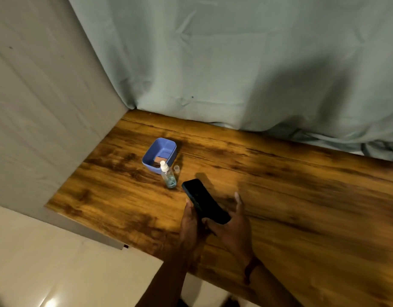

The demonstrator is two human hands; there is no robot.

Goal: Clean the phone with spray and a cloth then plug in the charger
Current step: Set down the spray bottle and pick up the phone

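Note:
A black phone (204, 200) is held just above the wooden table (291, 185), its top end pointing toward the far left. My left hand (191, 222) grips its left edge, thumb along the side. My right hand (233, 224) supports the phone's near end from below and from the right, fingers spread. A small clear spray bottle (168, 176) with a white nozzle stands upright just beyond the phone. Its clear cap (176, 169) stands beside it. No cloth or charger can be made out for sure.
A blue plastic tub (153, 151) sits behind the bottle with a brownish item inside. A grey-green curtain (235, 63) hangs along the table's far edge. A pale wall panel (36, 107) closes the left side. The table's near-left edge meets a glossy floor.

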